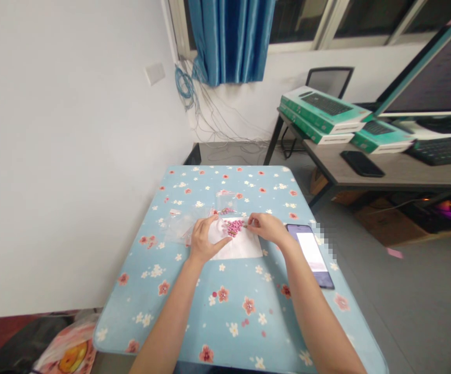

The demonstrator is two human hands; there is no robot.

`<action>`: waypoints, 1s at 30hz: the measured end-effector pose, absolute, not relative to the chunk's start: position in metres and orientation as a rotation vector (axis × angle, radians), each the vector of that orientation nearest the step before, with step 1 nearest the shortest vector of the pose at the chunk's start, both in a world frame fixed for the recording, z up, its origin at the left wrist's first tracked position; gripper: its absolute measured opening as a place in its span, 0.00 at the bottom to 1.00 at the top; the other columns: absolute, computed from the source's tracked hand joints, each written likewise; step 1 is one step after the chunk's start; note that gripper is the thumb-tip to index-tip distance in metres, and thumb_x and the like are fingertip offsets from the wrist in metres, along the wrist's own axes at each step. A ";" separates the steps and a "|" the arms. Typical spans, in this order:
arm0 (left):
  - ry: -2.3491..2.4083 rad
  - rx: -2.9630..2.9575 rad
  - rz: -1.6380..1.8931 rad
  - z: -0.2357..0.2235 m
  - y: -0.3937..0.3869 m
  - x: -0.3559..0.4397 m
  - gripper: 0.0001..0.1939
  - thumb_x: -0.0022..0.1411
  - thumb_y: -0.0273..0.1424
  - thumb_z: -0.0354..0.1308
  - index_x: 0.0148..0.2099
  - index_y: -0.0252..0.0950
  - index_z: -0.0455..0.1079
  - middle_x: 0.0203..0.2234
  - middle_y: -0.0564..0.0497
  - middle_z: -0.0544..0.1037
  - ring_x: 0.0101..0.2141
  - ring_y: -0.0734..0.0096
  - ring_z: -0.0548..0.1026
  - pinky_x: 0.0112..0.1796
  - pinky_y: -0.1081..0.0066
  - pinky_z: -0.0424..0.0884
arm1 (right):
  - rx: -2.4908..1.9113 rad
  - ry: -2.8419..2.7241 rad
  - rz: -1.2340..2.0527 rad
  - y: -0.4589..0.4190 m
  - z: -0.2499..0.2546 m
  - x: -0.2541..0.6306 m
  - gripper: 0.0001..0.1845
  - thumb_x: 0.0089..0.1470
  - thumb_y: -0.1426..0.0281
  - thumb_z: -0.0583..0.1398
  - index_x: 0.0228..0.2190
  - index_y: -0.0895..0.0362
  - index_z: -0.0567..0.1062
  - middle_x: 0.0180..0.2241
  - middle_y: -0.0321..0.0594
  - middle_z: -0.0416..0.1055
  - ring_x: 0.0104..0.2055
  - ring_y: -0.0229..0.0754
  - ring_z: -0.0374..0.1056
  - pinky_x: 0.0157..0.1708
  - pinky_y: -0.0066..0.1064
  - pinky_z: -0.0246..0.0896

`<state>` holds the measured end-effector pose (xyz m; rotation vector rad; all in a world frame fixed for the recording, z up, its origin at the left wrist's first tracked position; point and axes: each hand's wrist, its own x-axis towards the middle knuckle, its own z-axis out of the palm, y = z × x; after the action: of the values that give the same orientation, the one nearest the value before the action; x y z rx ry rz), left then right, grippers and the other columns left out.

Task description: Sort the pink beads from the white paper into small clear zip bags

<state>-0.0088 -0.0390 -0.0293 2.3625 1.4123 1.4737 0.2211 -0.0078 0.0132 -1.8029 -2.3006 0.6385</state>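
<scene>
A cluster of small pink beads (234,227) lies on a white sheet of paper (241,249) in the middle of the table. My left hand (202,241) rests at the left of the cluster, thumb and fingers spread apart, the thumb tip close to the lowest beads. From the right, my right hand (266,227) reaches in with its fingertips pinched together. A thin, small piece shows between those fingertips and the beads, too tiny to name. Behind the paper lies a clear plastic bag (227,200), with more pink beads near its lower edge. Another crumpled clear bag (176,226) is left of my left hand.
A phone (315,257) with a lit screen lies beside my right forearm on the flowered blue tablecloth (225,322). To the right is a desk (327,156) with green keyboard boxes (322,111), a black phone (361,163) and a monitor (436,67). A white wall (73,156) borders the left.
</scene>
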 end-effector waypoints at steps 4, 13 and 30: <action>1.409 2.369 1.489 -0.029 -0.039 -0.009 0.33 0.50 0.44 0.65 0.55 0.37 0.61 0.41 0.44 0.76 0.42 0.59 0.73 0.43 0.60 0.71 | -1.831 -2.298 0.666 -0.010 0.012 0.221 0.07 0.51 0.69 0.57 0.33 0.55 0.74 0.27 0.36 0.73 0.28 0.36 0.65 0.24 0.25 0.45; 1.396 2.385 1.496 -0.032 -0.038 -0.008 0.33 0.51 0.43 0.65 0.56 0.37 0.60 0.41 0.44 0.76 0.42 0.59 0.73 0.43 0.60 0.70 | -1.489 -2.120 0.844 -0.016 0.023 0.208 0.12 0.55 0.62 0.56 0.32 0.57 0.73 0.21 0.33 0.67 0.24 0.35 0.61 0.26 0.25 0.50; 1.370 2.369 1.501 -0.034 -0.037 -0.009 0.36 0.49 0.41 0.66 0.57 0.37 0.59 0.43 0.44 0.76 0.42 0.60 0.73 0.44 0.61 0.69 | -1.154 -2.006 1.046 -0.024 0.026 0.173 0.08 0.54 0.64 0.59 0.29 0.56 0.72 0.20 0.30 0.63 0.22 0.34 0.56 0.25 0.27 0.51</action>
<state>-0.0095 -0.0370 -0.0340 2.3686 1.3704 1.5009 0.1732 -0.0236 0.0255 -1.1538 -2.0055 1.0456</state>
